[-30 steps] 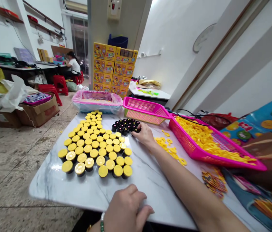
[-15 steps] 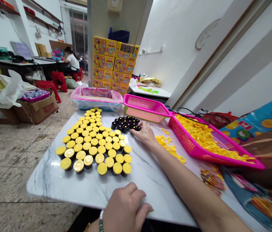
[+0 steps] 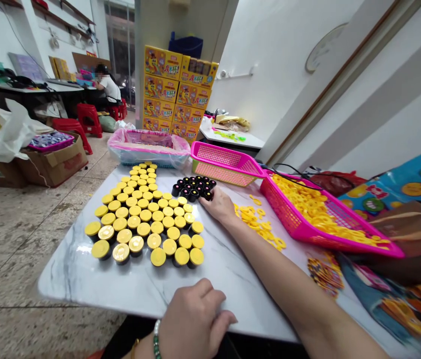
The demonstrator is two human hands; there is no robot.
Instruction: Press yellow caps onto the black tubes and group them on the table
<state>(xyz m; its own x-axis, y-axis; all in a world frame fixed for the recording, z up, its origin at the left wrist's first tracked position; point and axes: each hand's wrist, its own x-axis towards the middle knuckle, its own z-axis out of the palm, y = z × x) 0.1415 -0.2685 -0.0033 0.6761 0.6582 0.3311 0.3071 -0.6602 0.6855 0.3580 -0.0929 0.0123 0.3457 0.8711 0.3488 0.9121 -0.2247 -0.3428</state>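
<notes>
My right hand (image 3: pixel 219 205) reaches across the white marble table (image 3: pixel 232 279) to a cluster of small black pots (image 3: pixel 193 186) without lids. Its fingers are curled on a black pot at the cluster's near right edge. My left hand (image 3: pixel 195 321) rests at the table's near edge with the fingers curled under, and a green bead bracelet shows on the wrist. Several black pots with yellow lids (image 3: pixel 145 217) stand packed together on the left half of the table. Loose yellow rings (image 3: pixel 260 227) lie just right of my right hand.
A pink basket full of yellow rings (image 3: pixel 326 214) sits at the right, an empty pink basket (image 3: pixel 225 167) behind the pots, and a bag-lined basket (image 3: pixel 148 147) further back. Yellow cartons (image 3: pixel 176 97) are stacked beyond. A person sits at a far desk (image 3: pixel 107 89). Cardboard boxes stand on the floor left.
My right hand has drawn slightly back toward me at the black pots' edge. The view has shifted a little. My left hand stays at the table edge.
</notes>
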